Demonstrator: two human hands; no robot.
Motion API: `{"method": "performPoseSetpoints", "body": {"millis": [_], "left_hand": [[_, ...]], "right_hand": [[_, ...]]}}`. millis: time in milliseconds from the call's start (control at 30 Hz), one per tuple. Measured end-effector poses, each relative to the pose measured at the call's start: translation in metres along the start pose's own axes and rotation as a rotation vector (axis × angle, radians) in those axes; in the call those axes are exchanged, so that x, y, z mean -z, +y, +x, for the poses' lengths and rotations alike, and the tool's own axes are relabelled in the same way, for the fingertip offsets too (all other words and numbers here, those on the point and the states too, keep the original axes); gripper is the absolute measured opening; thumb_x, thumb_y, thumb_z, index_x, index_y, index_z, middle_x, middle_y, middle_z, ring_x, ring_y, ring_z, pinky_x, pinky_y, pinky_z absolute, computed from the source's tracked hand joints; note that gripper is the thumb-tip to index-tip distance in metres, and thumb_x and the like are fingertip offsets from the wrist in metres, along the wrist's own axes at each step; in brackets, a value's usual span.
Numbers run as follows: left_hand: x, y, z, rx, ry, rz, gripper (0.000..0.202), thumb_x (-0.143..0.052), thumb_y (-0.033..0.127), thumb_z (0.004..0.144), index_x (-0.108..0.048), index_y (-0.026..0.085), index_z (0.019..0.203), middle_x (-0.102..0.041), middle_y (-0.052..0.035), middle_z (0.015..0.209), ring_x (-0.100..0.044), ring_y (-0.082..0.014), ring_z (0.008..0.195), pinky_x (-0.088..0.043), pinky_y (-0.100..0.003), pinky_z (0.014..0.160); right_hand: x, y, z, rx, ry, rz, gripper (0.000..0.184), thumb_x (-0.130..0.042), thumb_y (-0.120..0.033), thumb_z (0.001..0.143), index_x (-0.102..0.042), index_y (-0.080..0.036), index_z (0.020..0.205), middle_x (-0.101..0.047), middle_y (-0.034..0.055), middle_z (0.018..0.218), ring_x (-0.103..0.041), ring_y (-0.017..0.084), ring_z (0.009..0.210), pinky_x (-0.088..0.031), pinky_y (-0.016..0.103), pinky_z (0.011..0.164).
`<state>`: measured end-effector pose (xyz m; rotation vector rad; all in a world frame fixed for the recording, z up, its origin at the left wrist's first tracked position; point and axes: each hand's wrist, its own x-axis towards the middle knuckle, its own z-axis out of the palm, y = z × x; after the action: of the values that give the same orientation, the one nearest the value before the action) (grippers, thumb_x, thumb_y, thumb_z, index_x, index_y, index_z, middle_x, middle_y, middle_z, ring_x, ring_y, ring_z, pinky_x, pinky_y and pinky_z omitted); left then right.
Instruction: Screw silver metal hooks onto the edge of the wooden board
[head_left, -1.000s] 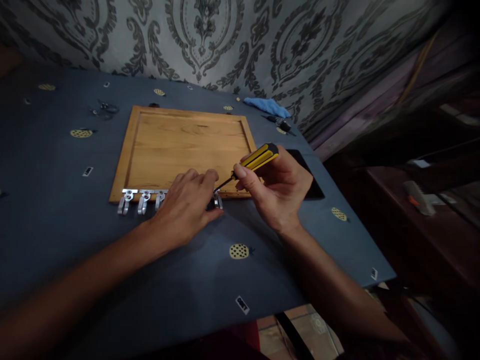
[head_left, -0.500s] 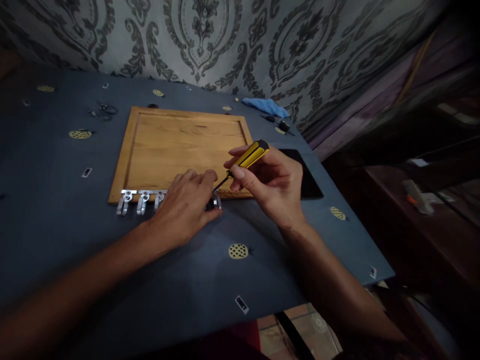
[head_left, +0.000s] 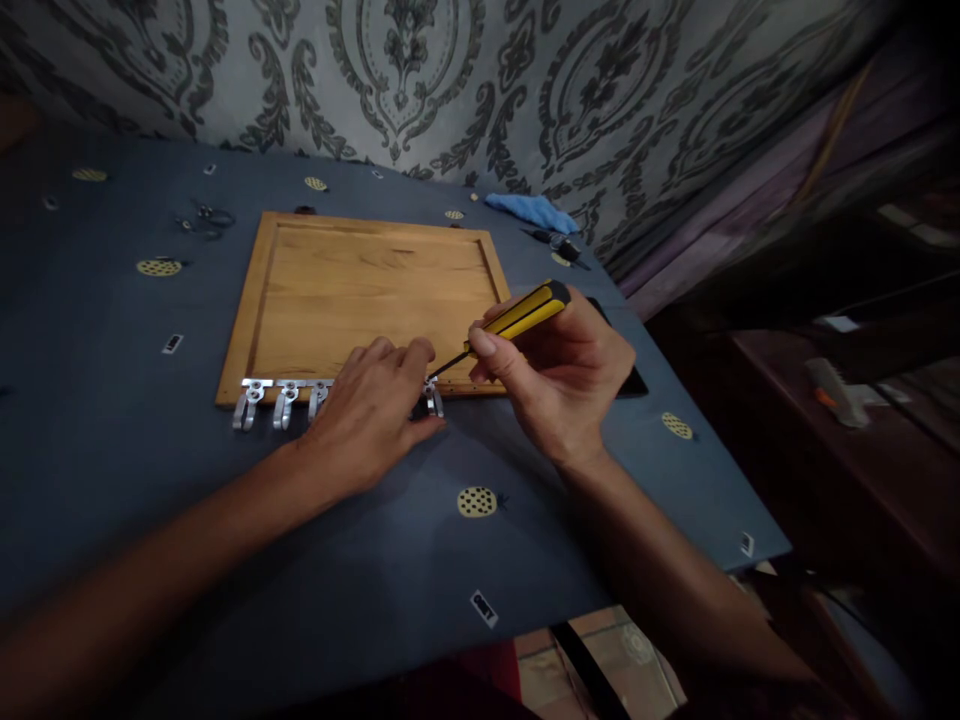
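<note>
A wooden board (head_left: 360, 290) lies flat on a dark blue table (head_left: 112, 450). Along its near edge sits a row of silver metal hooks (head_left: 283, 400). My left hand (head_left: 371, 415) lies over the row with its fingers curled, thumb and fingertips pressed on one hook (head_left: 433, 398) at the right end. My right hand (head_left: 559, 375) grips a yellow and black screwdriver (head_left: 517, 318). Its thin shaft slants down to the left and its tip meets that hook beside my left fingertips.
A blue cloth (head_left: 532, 210) and small dark tools (head_left: 559, 245) lie at the far right by the patterned wall. A black flat object (head_left: 626, 375) lies under my right hand. Small metal parts (head_left: 206, 218) sit far left. The table's right edge drops to dark shelves.
My right hand has turned the screwdriver: its handle swung in toward the board half a second ago and now sits out to the right again. My left hand has stayed on the hook.
</note>
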<state>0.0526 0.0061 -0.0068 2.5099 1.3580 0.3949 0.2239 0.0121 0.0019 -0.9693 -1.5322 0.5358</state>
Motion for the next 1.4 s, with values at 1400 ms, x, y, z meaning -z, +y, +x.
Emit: {"method": "performPoseSetpoints", "body": {"millis": [1400], "left_hand": [[0.004,0.002,0.001,0.032,-0.032,-0.038,0.045,-0.079,0.029,0.084,-0.051,0.017,0.117,-0.069,-0.0107,0.111,-0.06,-0.0325,0.107,-0.048,-0.045,0.089]], "right_hand": [[-0.003,0.007,0.016,-0.093,-0.187,0.046,0.042,-0.081,-0.052,0.078,-0.055,-0.02,0.071,-0.054,-0.0045,0.065,-0.051,0.009,0.054,-0.041,0.025,0.05]]}}
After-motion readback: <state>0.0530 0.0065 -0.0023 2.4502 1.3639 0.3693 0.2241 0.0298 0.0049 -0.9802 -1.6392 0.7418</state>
